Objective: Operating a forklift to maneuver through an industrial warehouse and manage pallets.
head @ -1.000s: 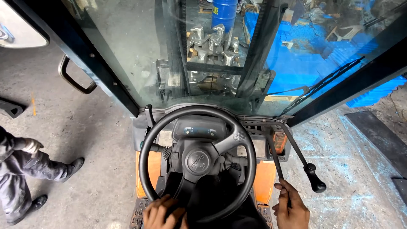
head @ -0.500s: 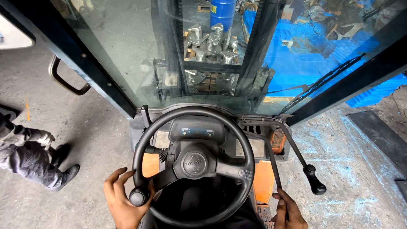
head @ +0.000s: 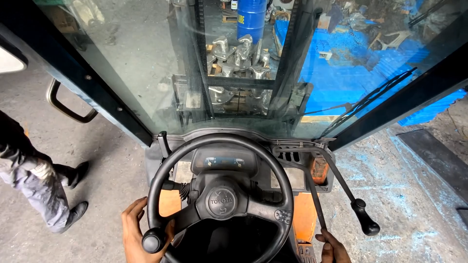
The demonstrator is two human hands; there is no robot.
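I look down on a black steering wheel (head: 222,195) inside a forklift cab. My left hand (head: 134,234) rests at the wheel's lower left rim, its palm against the round black spinner knob (head: 152,240). At the bottom right my right hand (head: 332,247) closes around the lower end of a thin black control lever (head: 314,199). A second lever with a black knob (head: 366,221) stands free to the right of it. Behind the wheel sits a small instrument panel (head: 224,160).
Through the windscreen I see the mast (head: 243,83), metal castings (head: 239,51) on a wooden pallet, a blue drum (head: 251,17) and blue sheeting (head: 356,68). Another person's legs and black shoes (head: 46,195) stand on the concrete floor at the left, beside a grab handle (head: 66,104).
My left hand has carried the spinner knob from the wheel's bottom up toward the lower left. The person on the left has shifted and turned. My right hand stays on the lever.
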